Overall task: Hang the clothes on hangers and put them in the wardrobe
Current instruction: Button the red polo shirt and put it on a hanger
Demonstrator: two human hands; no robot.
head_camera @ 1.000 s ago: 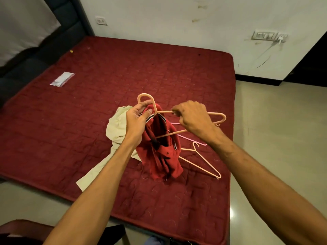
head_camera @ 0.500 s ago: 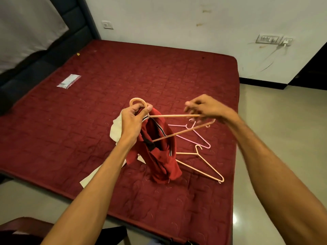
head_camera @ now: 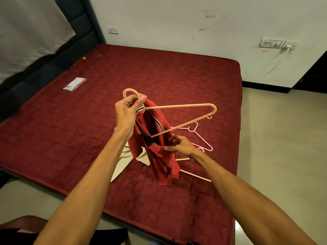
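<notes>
right hand has dropped from the far end of the peach hanger to the red polo shirt, its fingertips pinching the fabric. left hand grips the hanger's neck and the collar together, fingers curled tight, holding both above the maroon mattress. the shirt looks light and limp, likely to slide off. it is best taken at the shoulder seam and drawn over the free arm.

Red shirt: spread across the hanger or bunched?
Bunched. The red shirt hangs crumpled near the hook of the peach hanger, whose far arm is bare; the left hand grips its neck, the right hand pinches fabric.
</notes>
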